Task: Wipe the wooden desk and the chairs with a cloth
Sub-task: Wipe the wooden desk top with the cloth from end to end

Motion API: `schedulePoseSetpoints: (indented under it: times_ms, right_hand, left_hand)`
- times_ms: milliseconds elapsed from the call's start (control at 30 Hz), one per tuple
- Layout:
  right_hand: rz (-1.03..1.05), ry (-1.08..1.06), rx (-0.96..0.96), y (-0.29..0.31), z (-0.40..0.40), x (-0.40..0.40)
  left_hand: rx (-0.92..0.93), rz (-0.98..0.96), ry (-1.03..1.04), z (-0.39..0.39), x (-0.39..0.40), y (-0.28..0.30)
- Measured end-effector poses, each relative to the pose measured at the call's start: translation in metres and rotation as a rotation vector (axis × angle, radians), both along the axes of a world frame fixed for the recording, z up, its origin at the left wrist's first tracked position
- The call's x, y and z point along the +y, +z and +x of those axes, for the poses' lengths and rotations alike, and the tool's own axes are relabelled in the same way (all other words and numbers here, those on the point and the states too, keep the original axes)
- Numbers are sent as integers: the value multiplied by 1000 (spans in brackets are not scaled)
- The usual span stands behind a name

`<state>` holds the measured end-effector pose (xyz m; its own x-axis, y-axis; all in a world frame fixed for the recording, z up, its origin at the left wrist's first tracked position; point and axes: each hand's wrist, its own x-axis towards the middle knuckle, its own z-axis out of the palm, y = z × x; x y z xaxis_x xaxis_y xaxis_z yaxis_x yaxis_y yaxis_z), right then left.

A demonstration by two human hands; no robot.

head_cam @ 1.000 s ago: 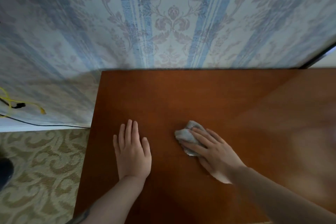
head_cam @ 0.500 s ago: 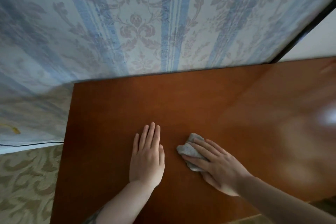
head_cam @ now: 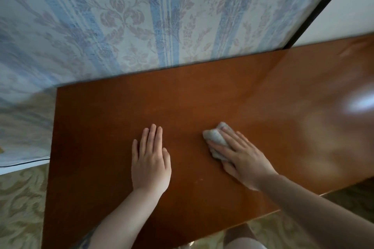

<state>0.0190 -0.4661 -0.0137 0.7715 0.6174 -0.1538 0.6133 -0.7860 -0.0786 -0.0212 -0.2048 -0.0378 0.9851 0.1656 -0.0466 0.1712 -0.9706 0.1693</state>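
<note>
Cloth (head_cam: 215, 140) bunched under flat right hand (head_cam: 242, 157), left hand (head_cam: 150, 164) flat on desk (head_cam: 101, 127); wad may skip streaks

- The place looked like a room in a home, or possibly a hotel.
- Damask wallpaper (head_cam: 125, 16) with blue stripes and floral scrolls covered the wall.
- A patterned beige carpet (head_cam: 20, 208) covered the floor.
- A polished wooden desk (head_cam: 202, 97) stood against the wall.

Wooden desk (head_cam: 202, 95) — crumpled cloth (head_cam: 215, 138), left hand (head_cam: 150, 160) flat on it
</note>
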Motion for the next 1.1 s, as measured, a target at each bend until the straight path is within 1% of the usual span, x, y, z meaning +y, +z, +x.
schedulePoseSetpoints:
  times_ms: [33, 100, 133, 167, 200, 267, 333, 367, 400, 433, 467, 500, 533, 567, 600, 633, 667, 700, 767, 800, 867, 900, 933, 967, 1000, 1033, 1067, 1100]
  right_hand:
    - [47, -158, 32, -1, 11, 3]
    - [175, -543, 47, -2, 20, 34]
    - [224, -677, 39, -3, 18, 53]
    - [254, -734, 30, -4, 11, 70]
    - [261, -704, 19, -5, -3, 81]
    - [215, -456, 21, -6, -39, 77]
    - [151, -146, 44, -3, -69, 42]
    - [95, 7, 52, -1, -72, 18]
    - [25, 118, 39, -3, -67, -9]
    - [-23, 136, -9, -6, -56, -33]
    - [-31, 26, -35, -8, -40, -52]
    - [3, -186, -33, -7, -20, -62]
    - [69, -461, -29, -5, -1, -63]
    - [132, -709, -20, -3, 16, -51]
    - [182, -886, -19, -4, 26, -31]
    - [223, -967, -24, -5, 29, -7]
    - [253, -939, -47, -7, 24, 16]
    - [276, -832, -48, -7, 9, 37]
    - [254, -527, -2, -8, -32, 48]
    - [222, -386, 7, -7, -48, 35]
    - [126, -122, 24, -5, -54, -14]
    - [60, -57, 34, -5, -47, -41]
    - [30, -90, 5, -8, -35, -66]
    - [42, -224, -18, -8, -15, -85]
    - [68, -419, -23, -6, 8, -96]
    - [96, -613, -5, -3, 31, -95]
    - [133, -762, 31, 0, 50, -86]
    - [172, -861, 47, 0, 62, -70]
  left_hand:
    - [5, 2, 29, 1, -6, 0]
    - [4, -9, 47, 6, -25, 0]
    - [0, -14, 20, 8, -34, 0]
    - [-4, -17, -22, 10, -43, 0]
    - [-7, -20, -63, 11, -48, 0]
    - [5, -39, -100, 12, -50, -2]
    - [-4, -56, -97, 11, -47, -2]
    - [-10, -51, -98, 10, -47, -2]
    - [-7, -42, -100, 10, -48, -2]
    - [-1, -28, -101, 10, -48, -3]
    - [0, -17, -96, 10, -49, -3]
    - [-6, -14, -86, 11, -50, -3]
    - [-16, -23, -74, 13, -53, -3]
    - [-25, -40, -65, 13, -56, -2]
    - [-28, -60, -63, 13, -61, -1]
    - [-21, -86, -72, 15, -69, 0]
    - [-8, -118, -79, 17, -78, 1]
    - [-3, -152, -88, 20, -86, 1]
    - [-16, -194, -100, 23, -98, 4]
    - [-30, -199, -97, 24, -100, 4]
    - [-17, -193, -82, 24, -100, 2]
    - [-12, -190, -72, 24, -100, 1]
    - [-20, -187, -59, 23, -100, 1]
    - [-34, -181, -52, 24, -101, 2]
    - [-49, -171, -51, 25, -103, 2]
    - [-55, -161, -54, 26, -105, 1]
    - [-60, -156, -56, 26, -106, 1]
    - [-64, -155, -56, 26, -106, 1]
